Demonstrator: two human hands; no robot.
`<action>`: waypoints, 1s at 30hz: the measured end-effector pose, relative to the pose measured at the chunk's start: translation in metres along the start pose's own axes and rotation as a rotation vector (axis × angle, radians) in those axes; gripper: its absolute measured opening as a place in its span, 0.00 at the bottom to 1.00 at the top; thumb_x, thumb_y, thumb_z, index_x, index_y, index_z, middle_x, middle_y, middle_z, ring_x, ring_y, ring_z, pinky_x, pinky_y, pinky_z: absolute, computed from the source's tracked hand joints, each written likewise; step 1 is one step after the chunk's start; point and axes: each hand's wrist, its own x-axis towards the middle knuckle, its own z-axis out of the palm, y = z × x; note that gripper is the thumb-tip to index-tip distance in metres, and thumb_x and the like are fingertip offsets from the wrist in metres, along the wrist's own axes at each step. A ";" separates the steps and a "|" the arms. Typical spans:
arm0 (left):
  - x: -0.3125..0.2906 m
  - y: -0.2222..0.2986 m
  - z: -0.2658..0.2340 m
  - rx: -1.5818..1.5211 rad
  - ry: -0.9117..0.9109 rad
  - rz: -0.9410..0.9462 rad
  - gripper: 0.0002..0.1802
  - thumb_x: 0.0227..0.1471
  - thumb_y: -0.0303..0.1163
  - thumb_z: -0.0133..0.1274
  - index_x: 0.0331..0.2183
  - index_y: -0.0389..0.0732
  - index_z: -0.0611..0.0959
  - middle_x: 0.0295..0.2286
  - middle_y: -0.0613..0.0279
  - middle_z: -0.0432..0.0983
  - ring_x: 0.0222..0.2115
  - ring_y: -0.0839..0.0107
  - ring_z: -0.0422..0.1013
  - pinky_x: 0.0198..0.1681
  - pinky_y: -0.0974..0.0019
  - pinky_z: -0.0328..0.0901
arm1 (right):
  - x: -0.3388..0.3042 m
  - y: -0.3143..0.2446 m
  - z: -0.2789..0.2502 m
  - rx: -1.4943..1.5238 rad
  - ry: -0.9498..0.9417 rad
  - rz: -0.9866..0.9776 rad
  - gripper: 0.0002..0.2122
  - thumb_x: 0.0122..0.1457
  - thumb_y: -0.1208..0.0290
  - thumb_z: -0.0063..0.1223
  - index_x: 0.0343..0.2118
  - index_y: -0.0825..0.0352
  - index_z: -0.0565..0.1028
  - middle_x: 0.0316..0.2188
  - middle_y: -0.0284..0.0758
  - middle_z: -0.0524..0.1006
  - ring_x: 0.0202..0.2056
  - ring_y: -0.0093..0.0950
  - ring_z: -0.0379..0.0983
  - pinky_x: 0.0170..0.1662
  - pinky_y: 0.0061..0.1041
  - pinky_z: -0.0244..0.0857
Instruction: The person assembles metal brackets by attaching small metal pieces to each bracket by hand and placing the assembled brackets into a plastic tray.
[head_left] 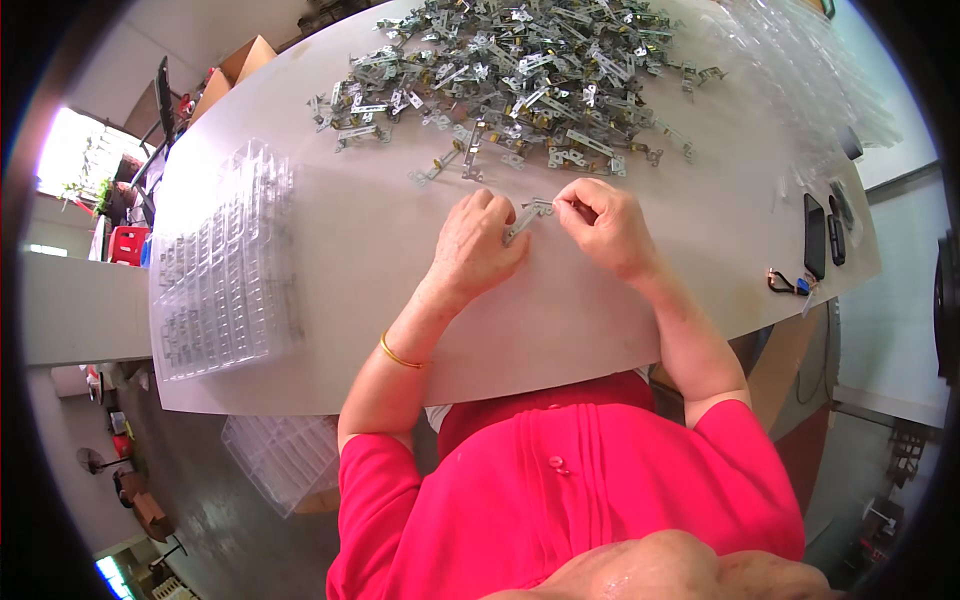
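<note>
Between my two hands, just in front of the heap, is a small silvery metal bracket (521,223). My left hand (476,243) grips its lower end with curled fingers. At the bracket's upper right end, my right hand (606,226) is closed in a pinch of thumb and forefinger on its tip. A big heap of similar metal brackets (530,70), some with brass-coloured parts, covers the far middle of the table. A few loose brackets (437,165) lie at the heap's near edge, beyond my left hand.
Clear plastic compartment trays (225,270) are stacked on the table's left, with another tray (285,460) below the edge. Clear plastic packaging (810,70) lies far right. A black phone (814,237), dark pen-like item (836,232) and small snips (788,284) lie on the right.
</note>
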 end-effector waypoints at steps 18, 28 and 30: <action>-0.002 0.004 0.011 0.288 0.230 0.273 0.08 0.46 0.26 0.56 0.25 0.41 0.72 0.26 0.58 0.67 0.30 0.58 0.67 0.37 0.56 0.62 | -0.003 -0.007 0.015 -0.129 -0.086 -0.291 0.02 0.56 0.76 0.57 0.30 0.66 0.74 0.25 0.41 0.75 0.26 0.40 0.73 0.30 0.35 0.66; 0.002 0.003 -0.057 -0.030 0.508 0.089 0.10 0.46 0.29 0.61 0.27 0.38 0.76 0.28 0.55 0.71 0.33 0.54 0.70 0.39 0.54 0.63 | -0.013 0.013 0.017 0.178 -0.038 0.055 0.05 0.67 0.71 0.51 0.35 0.66 0.74 0.23 0.23 0.69 0.24 0.13 0.62 0.28 0.15 0.58; -0.008 -0.003 -0.088 -0.050 0.586 0.016 0.09 0.46 0.29 0.63 0.27 0.38 0.78 0.26 0.55 0.72 0.31 0.53 0.71 0.37 0.55 0.65 | -0.013 0.006 0.022 0.173 -0.073 0.007 0.05 0.67 0.71 0.51 0.36 0.66 0.74 0.23 0.23 0.69 0.24 0.12 0.62 0.27 0.14 0.57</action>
